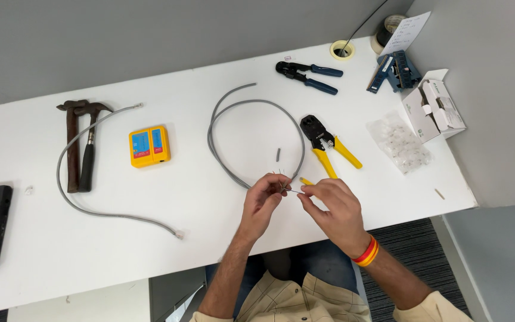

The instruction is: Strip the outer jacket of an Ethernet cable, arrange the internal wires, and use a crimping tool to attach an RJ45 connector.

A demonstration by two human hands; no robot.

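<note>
Grey cable (233, 113): round, smooth jacket, looped on the white table (210, 197); its near end rises to my hands, thin bare wires fanned out at the tip.

My left hand (261, 200): fingers curled, pinching the cable end just below the fanned wires, wrist lifted off the table edge.

My right hand (332, 206): thumb and forefinger closed on one thin wire, pulling it sideways; red and yellow bands at the wrist. Whether it also holds something yellow just beside it, I cannot tell.

Short grey jacket offcut (278, 155): lies inside the loop.

Yellow-handled crimping pliers (328, 146): black head, just beyond my right hand.

Blue-handled pliers (306, 74): near the far edge.

Clear bag of plastic plugs (399, 143): crinkled, at the right, beside an open white box (435, 110).

Yellow cable tester (149, 145): boxy, left of the loop.

Second grey cable (84, 206): curves past a rusty hammer (81, 143).

Tape roll (342, 50): at the wall.
</note>
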